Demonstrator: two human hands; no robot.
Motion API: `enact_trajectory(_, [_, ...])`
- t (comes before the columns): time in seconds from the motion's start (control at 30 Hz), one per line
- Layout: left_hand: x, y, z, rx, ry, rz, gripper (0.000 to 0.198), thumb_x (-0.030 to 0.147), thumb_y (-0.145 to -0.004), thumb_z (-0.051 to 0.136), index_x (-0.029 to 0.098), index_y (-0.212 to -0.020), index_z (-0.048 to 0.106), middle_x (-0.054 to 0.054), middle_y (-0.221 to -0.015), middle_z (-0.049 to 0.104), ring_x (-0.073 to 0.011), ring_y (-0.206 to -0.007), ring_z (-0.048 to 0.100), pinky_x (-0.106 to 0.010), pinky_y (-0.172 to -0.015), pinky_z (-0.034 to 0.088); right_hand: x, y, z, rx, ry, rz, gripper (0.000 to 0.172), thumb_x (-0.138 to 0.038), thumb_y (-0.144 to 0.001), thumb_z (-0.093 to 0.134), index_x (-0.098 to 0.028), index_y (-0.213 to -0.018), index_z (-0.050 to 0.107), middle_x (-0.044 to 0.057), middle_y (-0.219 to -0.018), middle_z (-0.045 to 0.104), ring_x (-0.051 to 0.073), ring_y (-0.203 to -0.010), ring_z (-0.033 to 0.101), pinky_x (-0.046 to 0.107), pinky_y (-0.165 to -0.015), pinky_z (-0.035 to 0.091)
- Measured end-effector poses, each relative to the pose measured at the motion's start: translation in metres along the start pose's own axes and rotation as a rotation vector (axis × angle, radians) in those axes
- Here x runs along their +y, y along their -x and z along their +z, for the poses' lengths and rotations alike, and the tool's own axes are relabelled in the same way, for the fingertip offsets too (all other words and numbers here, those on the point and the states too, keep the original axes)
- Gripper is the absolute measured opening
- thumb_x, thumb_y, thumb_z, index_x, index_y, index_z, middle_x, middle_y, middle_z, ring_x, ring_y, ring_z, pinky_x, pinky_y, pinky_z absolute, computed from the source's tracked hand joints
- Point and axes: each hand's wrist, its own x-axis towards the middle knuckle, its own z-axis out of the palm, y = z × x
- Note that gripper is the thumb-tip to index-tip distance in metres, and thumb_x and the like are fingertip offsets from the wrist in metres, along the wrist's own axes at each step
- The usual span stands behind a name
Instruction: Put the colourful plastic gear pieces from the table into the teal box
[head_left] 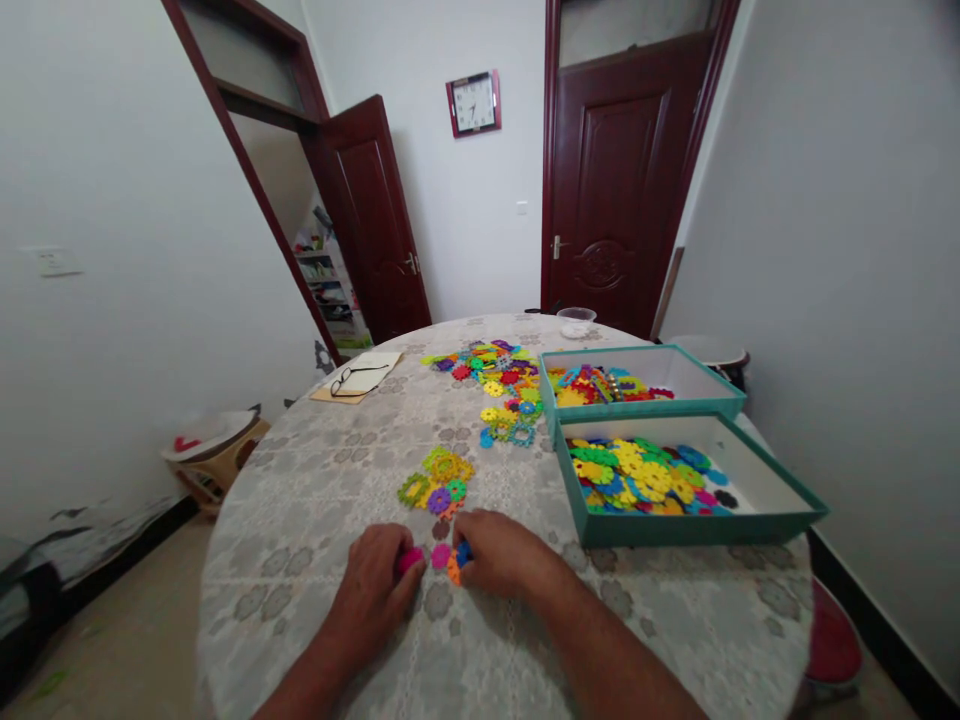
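Near the front of the table, my left hand (pixel 379 565) has its fingers closed on a pink disc (pixel 409 560), a notched plastic building piece. My right hand (pixel 499 552) pinches a blue disc (pixel 464 552); an orange disc (pixel 454 570) sits right against it, and I cannot tell whether the two are joined. Between the hands lies a second pink disc (pixel 441 556), with a brown disc (pixel 440 530) just beyond. Farther out is a flat cluster of yellow, green, purple and orange pieces (pixel 439 480), some seemingly linked.
Two teal boxes (pixel 705 533) of loose pieces stand at the right. A pile of mixed pieces (pixel 487 368) spreads across the far middle. Glasses (pixel 360 376) rest on paper at the far left, and a clear bowl (pixel 576 318) stands at the back edge.
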Motion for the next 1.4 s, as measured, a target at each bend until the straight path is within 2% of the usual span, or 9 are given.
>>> enact_trajectory(0.2, [-0.004, 0.001, 0.001, 0.003, 0.011, -0.014, 0.016, 0.039, -0.095, 0.058, 0.023, -0.091, 0.063, -0.005, -0.089, 0.066, -0.0227, -0.082, 0.06, -0.038, -0.079, 0.051, 0.003, 0.002, -0.003, -0.011, -0.053, -0.019, 0.049, -0.021, -0.074, 0.067, -0.028, -0.123, 0.067, 0.003, -0.108, 0.073, 0.02, -0.091, 0.065, 0.026, -0.07, 0.037])
enact_trajectory(0.33, [-0.001, 0.001, 0.0, 0.0, 0.031, -0.022, 0.016, 0.037, -0.094, 0.06, 0.022, -0.096, 0.066, -0.006, -0.093, 0.068, -0.0227, -0.086, 0.061, -0.037, -0.083, 0.05, 0.014, 0.002, -0.012, -0.042, -0.177, -0.033, 0.029, -0.021, -0.076, 0.066, -0.024, -0.104, 0.071, 0.0, -0.102, 0.073, 0.018, -0.089, 0.063, 0.024, -0.071, 0.039])
enact_trajectory(0.5, [0.005, 0.0, -0.005, -0.052, 0.051, -0.002, 0.016, 0.034, -0.095, 0.061, 0.023, -0.104, 0.068, -0.006, -0.102, 0.071, -0.0238, -0.096, 0.063, -0.04, -0.092, 0.047, 0.032, -0.003, -0.023, 0.092, -0.211, 0.156, 0.01, -0.019, -0.083, 0.059, -0.018, -0.089, 0.067, 0.002, -0.09, 0.07, 0.016, -0.083, 0.059, 0.023, -0.067, 0.037])
enact_trajectory(0.7, [0.008, -0.001, -0.008, -0.095, 0.087, 0.038, 0.018, 0.032, -0.1, 0.054, 0.024, -0.105, 0.069, -0.006, -0.101, 0.072, -0.0233, -0.097, 0.063, -0.041, -0.094, 0.045, 0.029, 0.003, -0.017, 0.077, -0.152, 0.067, 0.023, -0.019, -0.085, 0.059, -0.018, -0.105, 0.07, 0.004, -0.101, 0.073, 0.018, -0.092, 0.063, 0.025, -0.077, 0.042])
enact_trajectory(0.83, [0.004, 0.001, -0.003, -0.04, 0.125, 0.046, 0.02, 0.032, -0.098, 0.058, 0.022, -0.11, 0.07, -0.008, -0.104, 0.074, -0.025, -0.099, 0.064, -0.043, -0.095, 0.046, 0.018, 0.003, -0.01, 0.057, -0.056, 0.018, 0.036, -0.02, -0.085, 0.061, -0.02, -0.119, 0.069, 0.007, -0.117, 0.073, 0.021, -0.106, 0.064, 0.028, -0.09, 0.042])
enact_trajectory(0.97, [0.001, 0.001, -0.003, -0.033, 0.187, 0.052, 0.025, 0.034, -0.095, 0.064, 0.022, -0.115, 0.072, -0.008, -0.101, 0.075, -0.0254, -0.098, 0.065, -0.043, -0.097, 0.046, 0.008, 0.001, -0.003, 0.041, 0.081, 0.041, 0.028, -0.019, -0.084, 0.06, -0.019, -0.111, 0.068, 0.008, -0.112, 0.072, 0.022, -0.103, 0.063, 0.028, -0.089, 0.041])
enact_trajectory(1.1, [0.003, -0.002, -0.006, -0.103, 0.245, 0.0, 0.029, 0.031, -0.091, 0.069, 0.026, -0.119, 0.074, -0.005, -0.094, 0.075, -0.0238, -0.093, 0.066, -0.041, -0.096, 0.045, -0.001, 0.001, 0.0, 0.044, 0.168, 0.09, 0.023, -0.018, -0.084, 0.058, -0.018, -0.106, 0.064, 0.01, -0.106, 0.07, 0.022, -0.096, 0.061, 0.029, -0.082, 0.038])
enact_trajectory(1.3, [0.016, -0.013, -0.006, -0.253, 0.312, -0.078, 0.038, 0.028, -0.086, 0.069, 0.026, -0.124, 0.073, -0.005, -0.095, 0.076, -0.0238, -0.091, 0.067, -0.037, -0.089, 0.046, -0.006, 0.003, 0.002, 0.084, 0.119, 0.021, 0.016, -0.014, -0.08, 0.057, -0.019, -0.095, 0.059, 0.005, -0.097, 0.065, 0.018, -0.087, 0.056, 0.026, -0.074, 0.035])
enact_trajectory(1.4, [0.019, -0.021, -0.006, -0.298, 0.305, -0.074, 0.035, 0.023, -0.083, 0.068, 0.025, -0.118, 0.074, -0.006, -0.098, 0.076, -0.0238, -0.091, 0.068, -0.034, -0.085, 0.046, -0.004, 0.002, 0.002, 0.079, 0.079, -0.001, 0.011, -0.015, -0.08, 0.058, -0.019, -0.09, 0.06, 0.002, -0.089, 0.065, 0.017, -0.081, 0.055, 0.025, -0.07, 0.034])
